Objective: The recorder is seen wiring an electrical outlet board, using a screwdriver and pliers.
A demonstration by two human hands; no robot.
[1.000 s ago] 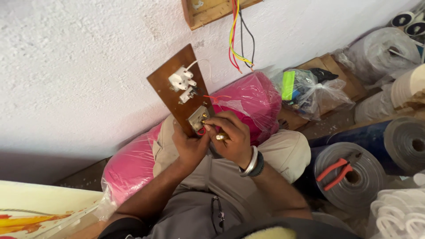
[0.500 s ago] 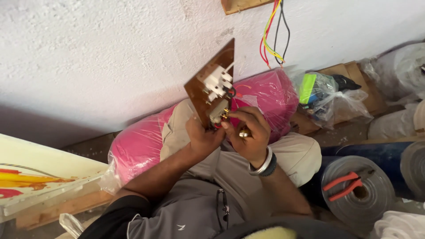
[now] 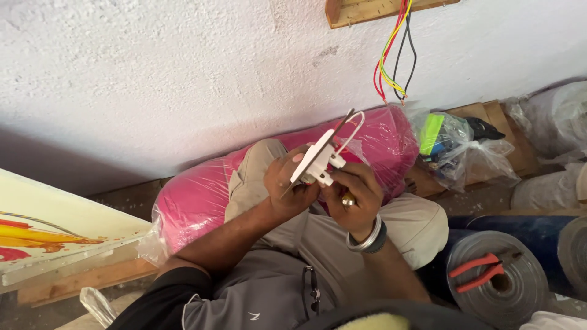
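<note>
I hold a small switch board (image 3: 317, 159), seen nearly edge-on, above my knee. White switch parts and a looped white wire (image 3: 350, 129) stick out of it. My left hand (image 3: 286, 183) grips the board's lower edge from the left. My right hand (image 3: 356, 194), with a ring and a wrist bangle, holds the white parts from the right. Coloured wires (image 3: 391, 55) hang from a wooden box (image 3: 367, 9) on the white wall above.
A pink roll wrapped in clear plastic (image 3: 195, 198) lies under my knee. Red-handled pliers (image 3: 480, 272) rest on a grey roll at right. A clear bag of tools (image 3: 452, 150) sits by the wall. A painted board (image 3: 55, 232) lies at left.
The board has turned from showing its brown face to nearly edge-on and tilted toward me. The view has shifted right, so the hanging wires sit nearer the middle.
</note>
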